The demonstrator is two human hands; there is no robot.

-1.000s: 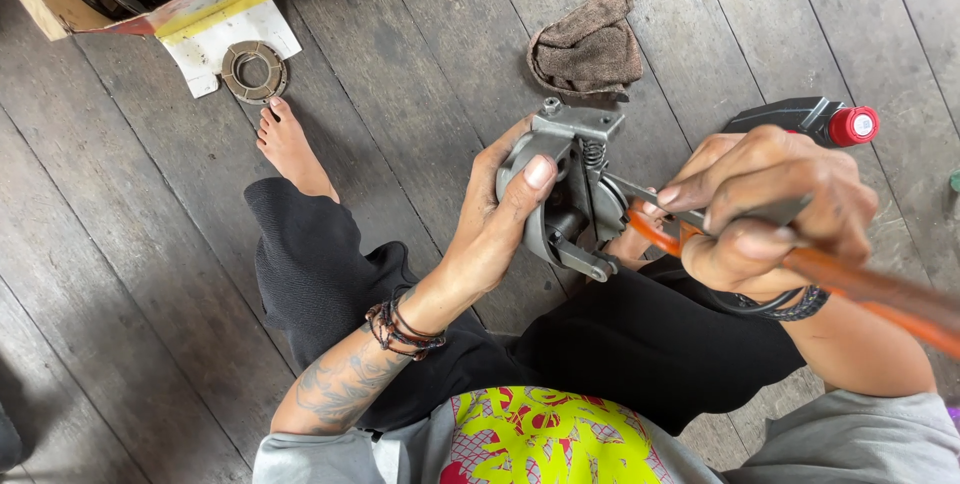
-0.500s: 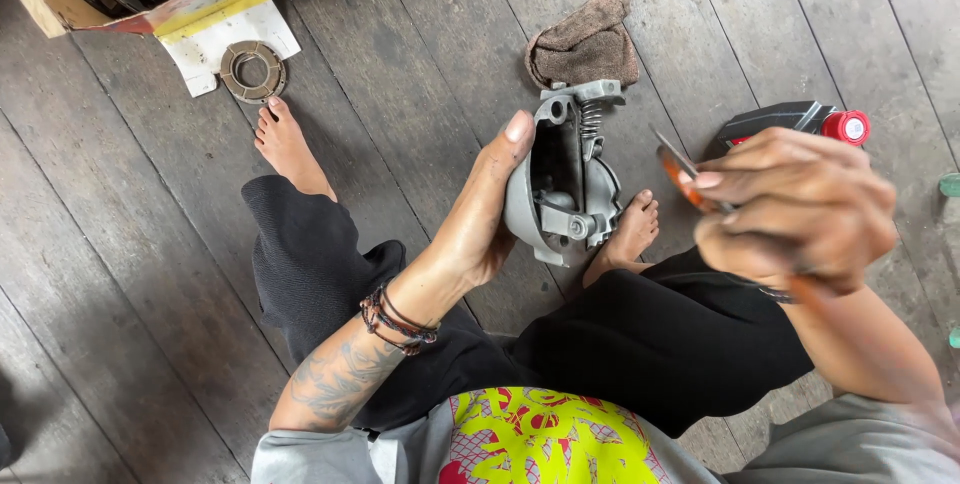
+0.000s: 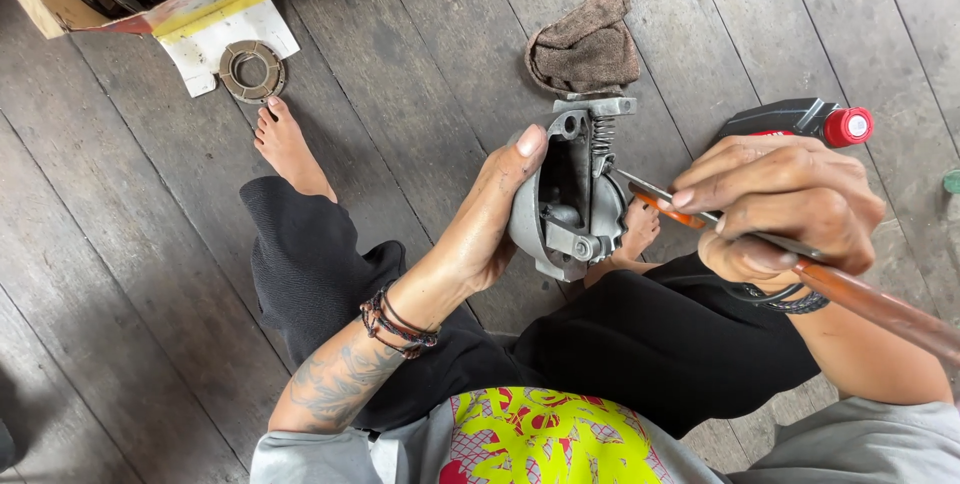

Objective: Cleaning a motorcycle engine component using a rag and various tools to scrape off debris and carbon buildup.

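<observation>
The left hand (image 3: pixel 490 229) is gripping a grey metal housing (image 3: pixel 570 199), thumb laid along its upper edge and palm behind it, holding it up over the lap with its open side turned toward the tool; the right hand (image 3: pixel 775 209) is closed around a screwdriver (image 3: pixel 800 264) with a reddish-brown handle, fingers pinched on the shaft, and the tip is pointing at the right edge of the housing, just beside it, though I cannot tell whether it is touching.

The risk, as I judge it, is the tip slipping off the rounded metal and running toward the left thumb or palm, since that hand is sitting right behind the work; a push at a slant would cause it. The housing is being held in the air by one hand only, so a hard pry could twist it loose and drop it onto the bare foot (image 3: pixel 638 229) showing just beneath it. The small spring (image 3: pixel 601 134) near the top of the housing could also jump free and be lost between the floorboards (image 3: pixel 420 74).

The housing is lying between the two hands, against the left one and near the right; a brown rag (image 3: pixel 585 44) is lying on the boards beyond it, and a black can with a red cap (image 3: pixel 800 122) is lying behind the right hand.
</observation>
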